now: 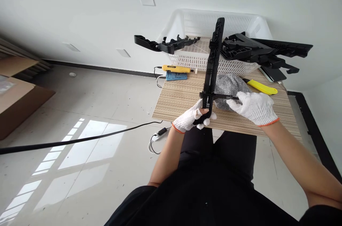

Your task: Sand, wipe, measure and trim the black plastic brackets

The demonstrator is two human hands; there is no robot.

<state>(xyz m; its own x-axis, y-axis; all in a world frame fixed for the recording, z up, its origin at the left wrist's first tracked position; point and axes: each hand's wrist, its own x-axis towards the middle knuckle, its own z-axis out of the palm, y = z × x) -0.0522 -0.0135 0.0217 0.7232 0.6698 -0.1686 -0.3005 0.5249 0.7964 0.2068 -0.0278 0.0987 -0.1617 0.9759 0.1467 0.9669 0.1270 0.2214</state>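
Note:
A long black ribbed plastic part [213, 65] stands nearly upright over the table, with its top end in front of the basket. My gloved left hand [193, 117] is closed around its lower end, the bare thumb showing at the front. My gloved right hand [253, 105] pinches a thin dark strip [223, 96] that reaches across to the long part just above my left hand. Whether the strip is a tool or belongs to the part, I cannot tell. A grey cloth [231, 87] lies bunched behind the strip, near my right fingers.
Black plastic parts [256, 49] overhang the right of a white basket [187, 62]; another black part [168, 45] juts out left. A yellow corded tool [176, 68], blue packet [176, 76], yellow-handled knife [262, 87] and phone [274, 74] are on the striped table [173, 101]. A cable [80, 139] crosses at left.

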